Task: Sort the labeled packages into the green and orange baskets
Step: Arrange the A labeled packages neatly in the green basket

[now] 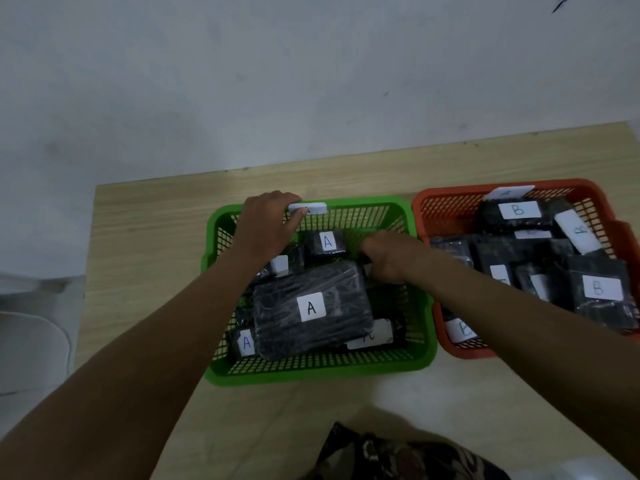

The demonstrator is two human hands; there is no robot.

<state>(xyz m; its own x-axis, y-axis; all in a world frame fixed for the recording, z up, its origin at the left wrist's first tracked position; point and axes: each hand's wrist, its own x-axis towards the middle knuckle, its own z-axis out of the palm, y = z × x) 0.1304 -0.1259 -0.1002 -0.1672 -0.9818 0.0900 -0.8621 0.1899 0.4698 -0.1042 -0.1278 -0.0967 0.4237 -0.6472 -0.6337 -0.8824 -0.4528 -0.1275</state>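
Evidently sorting is near done: black film-wrapped packages marked A, including the large A package (311,308), lie in the green basket (318,370); B packages (517,211) fill the orange basket (429,202) beside it. Left hand (266,225) grips the green basket's far rim beside its white tag (311,208); right hand (389,256) reaches among the A packages with fingers curled, but what it holds, if anything, cannot be told. Packages judged light, fairly stiff, slick film; best pinched across the short edges.
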